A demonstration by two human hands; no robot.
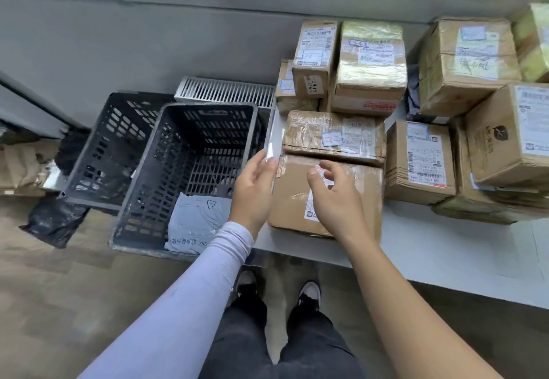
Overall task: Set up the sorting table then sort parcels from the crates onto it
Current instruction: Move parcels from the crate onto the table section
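Observation:
A brown cardboard parcel (356, 200) lies at the near left corner of the white sorting table (430, 248). My left hand (255, 188) is at the parcel's left edge with relaxed fingers. Over the parcel's top hovers my right hand (335, 197), fingers loosely spread and holding nothing. Behind that parcel lies a flat taped parcel (332, 136). On the floor to the left stands a black plastic crate (190, 170) with a grey mailer bag (196, 224) inside. A second black crate (110, 146) sits behind it.
Several cardboard boxes fill the table's back and right, among them a tall box (315, 57), a taped box (371, 66) and large boxes (466, 63) at the right. A white slatted vent (225, 91) sits behind the crates. Black bags (53, 221) lie on the floor at left.

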